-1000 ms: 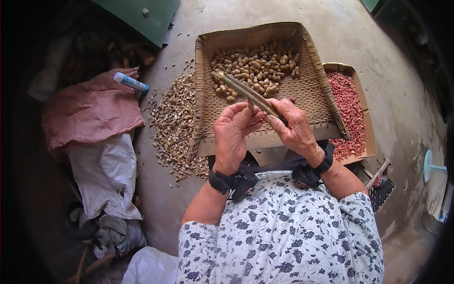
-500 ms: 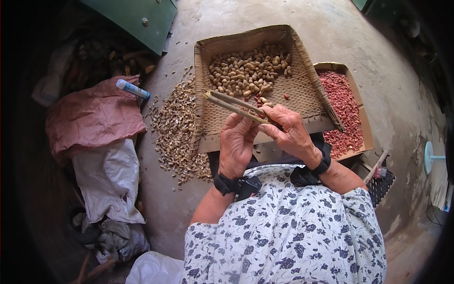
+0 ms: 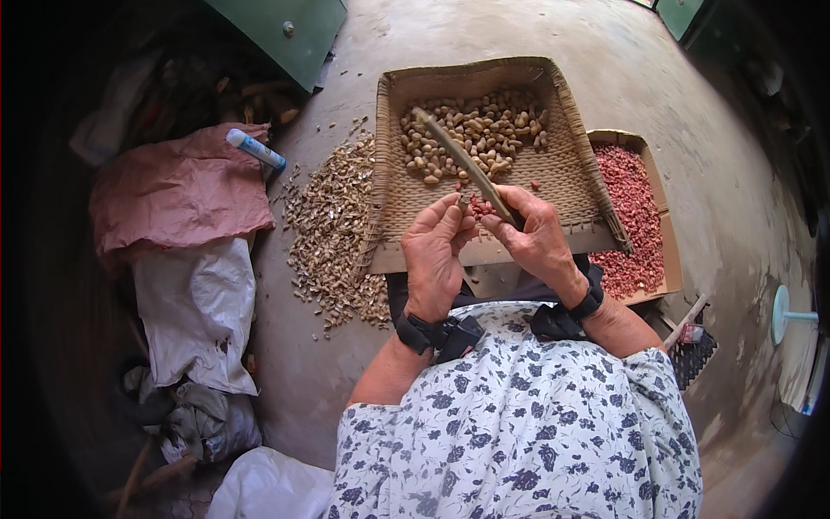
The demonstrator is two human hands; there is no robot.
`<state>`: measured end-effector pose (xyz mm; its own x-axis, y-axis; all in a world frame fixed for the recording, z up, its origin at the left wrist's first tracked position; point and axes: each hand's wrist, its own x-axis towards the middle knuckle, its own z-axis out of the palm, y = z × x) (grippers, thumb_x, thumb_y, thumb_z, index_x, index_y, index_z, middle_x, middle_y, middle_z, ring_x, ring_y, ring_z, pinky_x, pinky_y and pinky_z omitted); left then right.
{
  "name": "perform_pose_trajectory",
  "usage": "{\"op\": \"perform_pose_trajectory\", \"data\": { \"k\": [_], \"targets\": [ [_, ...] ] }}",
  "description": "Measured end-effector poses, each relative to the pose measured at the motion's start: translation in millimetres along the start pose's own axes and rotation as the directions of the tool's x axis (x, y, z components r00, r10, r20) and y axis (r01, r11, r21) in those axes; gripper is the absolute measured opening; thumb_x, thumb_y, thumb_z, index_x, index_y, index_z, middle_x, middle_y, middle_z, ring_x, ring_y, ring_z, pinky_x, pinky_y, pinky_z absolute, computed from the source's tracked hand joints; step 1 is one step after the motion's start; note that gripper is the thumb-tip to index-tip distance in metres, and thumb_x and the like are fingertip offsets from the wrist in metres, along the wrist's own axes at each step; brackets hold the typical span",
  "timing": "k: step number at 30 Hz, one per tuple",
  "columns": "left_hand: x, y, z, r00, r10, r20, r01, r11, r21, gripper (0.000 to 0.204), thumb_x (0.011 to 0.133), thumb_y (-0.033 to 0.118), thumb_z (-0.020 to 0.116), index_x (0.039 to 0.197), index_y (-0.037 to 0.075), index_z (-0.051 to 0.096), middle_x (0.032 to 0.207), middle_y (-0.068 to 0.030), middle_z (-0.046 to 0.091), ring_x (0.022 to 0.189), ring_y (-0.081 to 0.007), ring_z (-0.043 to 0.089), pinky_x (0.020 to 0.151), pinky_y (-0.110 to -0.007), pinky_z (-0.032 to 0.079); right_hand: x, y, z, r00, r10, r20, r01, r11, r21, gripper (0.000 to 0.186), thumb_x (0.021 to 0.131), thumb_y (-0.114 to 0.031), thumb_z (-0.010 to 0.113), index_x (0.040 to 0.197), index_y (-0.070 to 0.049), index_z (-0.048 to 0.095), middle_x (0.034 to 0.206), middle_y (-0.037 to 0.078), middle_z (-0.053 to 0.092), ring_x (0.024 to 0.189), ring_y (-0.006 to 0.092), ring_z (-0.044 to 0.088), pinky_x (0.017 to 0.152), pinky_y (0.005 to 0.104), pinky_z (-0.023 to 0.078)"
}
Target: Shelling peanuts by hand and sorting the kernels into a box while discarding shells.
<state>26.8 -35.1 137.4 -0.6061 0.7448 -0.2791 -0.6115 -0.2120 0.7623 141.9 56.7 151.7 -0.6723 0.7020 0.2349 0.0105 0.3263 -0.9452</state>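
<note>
Over the near edge of a shallow woven basket point(image 3: 575, 186), my right hand point(image 3: 540, 242) grips a split wooden stick point(image 3: 456, 154) that slants away up and to the left. My left hand point(image 3: 432, 259) is beside it, thumb and fingers pinched on a small peanut point(image 3: 462, 202), partly hidden by the fingertips. Unshelled peanuts point(image 3: 480, 130) are heaped in the far part of the basket. A few red kernels point(image 3: 481, 208) lie in the basket by my fingertips.
Left of the basket, broken shells point(image 3: 333, 238) spread over the floor. A cardboard box point(image 3: 671, 259) of red kernels point(image 3: 629, 208) stands right. Further left are a pinkish sack point(image 3: 186, 190), a white sack point(image 3: 197, 303) and a blue-white tube point(image 3: 256, 149). A green cabinet point(image 3: 290, 52) stands far left.
The stick's two halves, spread apart before, now look closed together and point more steeply away. My left hand has drawn off the stick, holding a peanut. The whole view has shifted slightly.
</note>
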Motion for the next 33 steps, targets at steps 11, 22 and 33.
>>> {"op": "perform_pose_trajectory", "data": {
  "k": [11, 22, 33],
  "targets": [
    [18.8, 8.7, 17.9, 0.982, 0.099, 0.163, -0.149, 0.932, 0.331, 0.016, 0.089, 0.005, 0.058, 0.100, -0.005, 0.065, 0.088, -0.0082, 0.067, 0.071, -0.0116, 0.065, 0.067, -0.024, 0.055, 30.7, 9.0, -1.8, 0.997, 0.073, 0.006, -0.073, 0.995, 0.070, 0.013, 0.085, -0.011, 0.065, 0.091, 0.001, 0.063, 0.079, 0.007, 0.060, 0.069, 0.0109, 0.056, 0.059, 0.0259, 0.046],
    [38.8, -9.9, 17.8, 0.999, 0.028, 0.032, -0.029, 0.999, 0.036, 0.017, 0.089, 0.006, 0.059, 0.101, -0.005, 0.061, 0.088, -0.0080, 0.066, 0.073, -0.0136, 0.065, 0.068, -0.025, 0.055, 36.2, 26.7, 10.9, 0.982, -0.029, -0.186, 0.054, 0.990, 0.129, 0.009, 0.080, -0.002, 0.067, 0.088, 0.000, 0.064, 0.082, 0.004, 0.061, 0.074, 0.0082, 0.056, 0.063, 0.0224, 0.046],
    [49.2, -15.9, 15.3, 0.980, -0.149, 0.133, 0.169, 0.974, -0.150, 0.021, 0.094, 0.018, 0.053, 0.105, 0.001, 0.058, 0.096, -0.0072, 0.064, 0.086, -0.0151, 0.062, 0.081, -0.029, 0.050, 30.1, 34.6, 4.3, 0.951, 0.283, -0.128, -0.211, 0.891, 0.402, 0.007, 0.085, -0.004, 0.063, 0.092, -0.002, 0.064, 0.078, -0.001, 0.060, 0.068, 0.0043, 0.055, 0.056, 0.0181, 0.043]
  ]
}}
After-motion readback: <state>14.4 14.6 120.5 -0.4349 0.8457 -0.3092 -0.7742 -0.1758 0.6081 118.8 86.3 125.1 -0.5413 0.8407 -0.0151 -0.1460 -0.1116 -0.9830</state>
